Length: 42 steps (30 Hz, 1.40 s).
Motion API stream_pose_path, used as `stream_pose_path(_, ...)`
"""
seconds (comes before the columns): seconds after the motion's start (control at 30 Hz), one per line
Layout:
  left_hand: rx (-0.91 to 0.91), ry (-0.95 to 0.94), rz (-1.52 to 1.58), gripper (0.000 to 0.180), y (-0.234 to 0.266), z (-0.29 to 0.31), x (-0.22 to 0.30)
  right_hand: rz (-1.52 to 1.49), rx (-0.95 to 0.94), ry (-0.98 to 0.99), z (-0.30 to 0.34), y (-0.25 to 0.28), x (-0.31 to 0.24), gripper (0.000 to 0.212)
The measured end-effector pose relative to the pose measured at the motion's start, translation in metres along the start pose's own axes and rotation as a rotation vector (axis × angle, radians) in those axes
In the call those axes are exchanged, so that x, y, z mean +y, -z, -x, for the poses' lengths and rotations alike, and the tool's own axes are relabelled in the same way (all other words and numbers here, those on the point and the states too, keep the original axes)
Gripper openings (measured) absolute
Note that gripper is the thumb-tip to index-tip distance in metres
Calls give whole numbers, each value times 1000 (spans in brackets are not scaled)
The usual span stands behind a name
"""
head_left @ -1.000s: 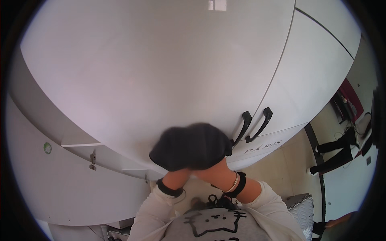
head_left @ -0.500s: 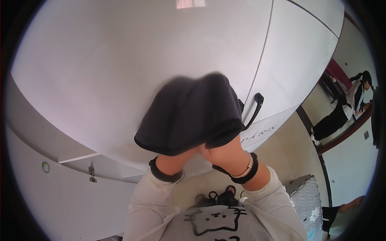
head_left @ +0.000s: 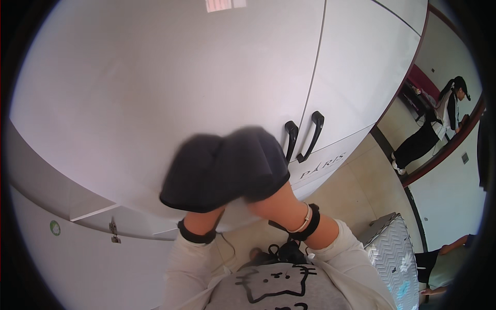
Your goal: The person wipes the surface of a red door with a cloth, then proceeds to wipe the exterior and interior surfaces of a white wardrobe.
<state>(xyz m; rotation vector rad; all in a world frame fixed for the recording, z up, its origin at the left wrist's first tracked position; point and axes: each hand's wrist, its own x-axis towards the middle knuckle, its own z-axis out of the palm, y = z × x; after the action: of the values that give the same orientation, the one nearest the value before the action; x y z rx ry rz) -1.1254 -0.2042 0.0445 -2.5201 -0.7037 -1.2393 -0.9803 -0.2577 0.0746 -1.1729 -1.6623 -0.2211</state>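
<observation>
Dark grey cloth (head_left: 222,173) hides both hands in front of the white cupboard door (head_left: 181,67), just beside the black handles (head_left: 315,129). I can't tell how open the hands are or what they grip. Best hold it evenly, clear of the handles.

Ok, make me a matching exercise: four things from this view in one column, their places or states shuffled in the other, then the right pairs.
1. Dark grey cloth
2. Two black handles
3. Round green sticker
4. Black straps

A. Around both wrists
B. On the white panel at far left
C. Bunched in front, hiding the fingers
D. Side by side on the white cabinet

Pairs: 1-C, 2-D, 3-B, 4-A
</observation>
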Motion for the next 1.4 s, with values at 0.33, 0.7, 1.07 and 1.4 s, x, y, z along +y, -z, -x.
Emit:
stream_pose_path(0.33,-7,111,72,32,-32,62,-4,-101,-126,-89,51,-36,10,48)
stream_pose_path(0.7,-29,230,-294,42,7,72,-72,136,-170,310,-22,-59,-18,37)
stream_pose_path(1.07,65,387,-135,46,6,94,-34,165,-375,426,-4,-94,-27,45)
stream_pose_path(1.4,310,443,-187,48,38,82,-70,121,-304,559,-50,-121,-73,40)
